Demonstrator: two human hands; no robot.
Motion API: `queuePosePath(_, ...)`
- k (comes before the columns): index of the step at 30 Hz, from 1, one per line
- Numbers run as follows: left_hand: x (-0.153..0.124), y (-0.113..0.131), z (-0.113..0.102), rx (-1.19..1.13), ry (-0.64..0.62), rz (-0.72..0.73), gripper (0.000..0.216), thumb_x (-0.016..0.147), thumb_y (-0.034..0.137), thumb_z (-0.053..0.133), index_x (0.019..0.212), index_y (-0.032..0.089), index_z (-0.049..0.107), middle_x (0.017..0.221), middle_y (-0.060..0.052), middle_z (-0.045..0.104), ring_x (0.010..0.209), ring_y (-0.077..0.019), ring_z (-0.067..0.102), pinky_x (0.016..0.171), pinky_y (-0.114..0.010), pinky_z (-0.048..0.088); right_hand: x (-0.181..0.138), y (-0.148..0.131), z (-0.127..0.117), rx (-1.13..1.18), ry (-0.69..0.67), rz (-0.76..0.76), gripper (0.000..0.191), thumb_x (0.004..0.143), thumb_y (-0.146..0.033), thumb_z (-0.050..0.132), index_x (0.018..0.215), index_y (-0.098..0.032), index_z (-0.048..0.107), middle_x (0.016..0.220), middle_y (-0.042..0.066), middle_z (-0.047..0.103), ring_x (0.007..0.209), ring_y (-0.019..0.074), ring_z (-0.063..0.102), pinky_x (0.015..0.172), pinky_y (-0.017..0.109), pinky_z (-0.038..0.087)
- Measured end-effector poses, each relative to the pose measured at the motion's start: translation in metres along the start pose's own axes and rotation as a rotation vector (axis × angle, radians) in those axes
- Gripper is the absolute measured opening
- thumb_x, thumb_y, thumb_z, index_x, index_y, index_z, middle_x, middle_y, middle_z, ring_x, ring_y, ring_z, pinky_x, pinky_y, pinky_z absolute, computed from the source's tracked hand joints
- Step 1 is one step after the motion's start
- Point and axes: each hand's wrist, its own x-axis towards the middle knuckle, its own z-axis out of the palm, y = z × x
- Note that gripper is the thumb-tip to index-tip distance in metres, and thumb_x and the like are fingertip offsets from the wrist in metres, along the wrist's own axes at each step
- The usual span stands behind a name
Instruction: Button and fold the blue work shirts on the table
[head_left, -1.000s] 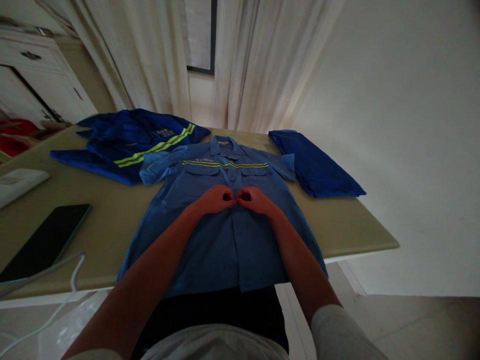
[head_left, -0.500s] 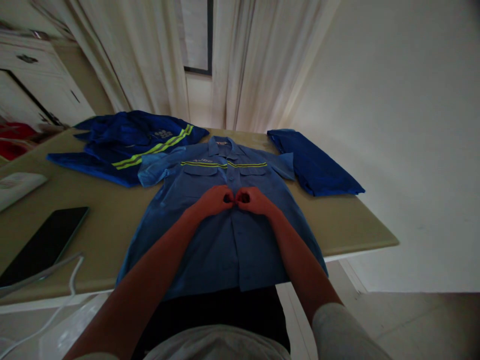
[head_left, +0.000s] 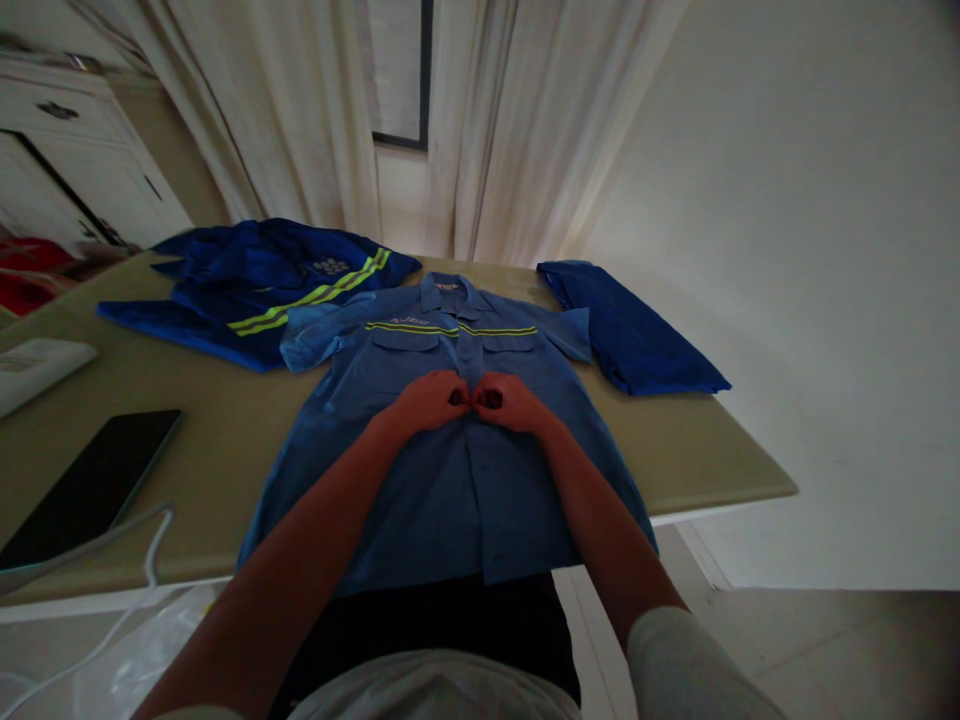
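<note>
A blue short-sleeved work shirt (head_left: 420, 490) lies spread on its back, collar away from me, its lower hem over the table's near edge. Yellow and dark stripes cross its chest above two flap pockets. My left hand (head_left: 433, 400) and my right hand (head_left: 508, 402) meet at the front placket just below the pockets. Thumbs and fingertips of both hands are pinched together on the shirt front, almost touching each other. Whatever button or buttonhole lies between the fingertips is hidden.
A darker blue jacket (head_left: 255, 265) with a reflective band lies at the back left of the table (head_left: 712, 450). Folded blue cloth (head_left: 630, 330) rests on the right. At left are a black tablet (head_left: 97, 480), a white device (head_left: 41, 365) and a white cable (head_left: 152, 550).
Both hands keep their pinch at the same spot on the placket. The view has shifted very slightly; nothing else has visibly moved.
</note>
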Motion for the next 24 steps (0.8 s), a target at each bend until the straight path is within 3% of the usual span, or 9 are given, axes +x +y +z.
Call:
queuePosePath(5, -0.001, 0.006, 0.0, -0.006, -0.003, -0.022, 0.018, 0.086, 0.032, 0.068, 0.098, 0.021, 0.074, 0.099, -0.008, 0.073, 0.094, -0.0256, 0.069, 0.082, -0.033, 0.052, 0.002, -0.004, 0.006, -0.081, 0.036, 0.064, 0.01, 0.08, -0.014, 0.071, 0.089, -0.017, 0.071, 0.083, 0.002, 0.068, 0.072, 0.015, 0.058, 0.069, 0.026, 0.041)
queuePosePath(11, 0.0, 0.006, 0.003, -0.018, 0.058, -0.012, 0.019, 0.086, 0.035, 0.068, 0.099, 0.02, 0.071, 0.104, -0.009, 0.073, 0.099, -0.0264, 0.069, 0.087, -0.035, 0.052, 0.004, 0.002, 0.009, 0.075, 0.095, 0.166, 0.005, 0.082, -0.016, 0.069, 0.087, -0.016, 0.071, 0.076, 0.0, 0.067, 0.069, 0.0137, 0.058, 0.066, 0.024, 0.041)
queuePosePath(24, 0.001, 0.01, 0.007, -0.04, 0.027, -0.092, 0.015, 0.084, 0.033, 0.067, 0.094, 0.021, 0.071, 0.098, -0.007, 0.077, 0.091, -0.0252, 0.072, 0.077, -0.032, 0.05, -0.001, 0.004, 0.001, 0.134, 0.061, 0.076, 0.008, 0.083, -0.02, 0.067, 0.09, -0.017, 0.07, 0.077, 0.0, 0.067, 0.069, 0.0137, 0.058, 0.067, 0.024, 0.044)
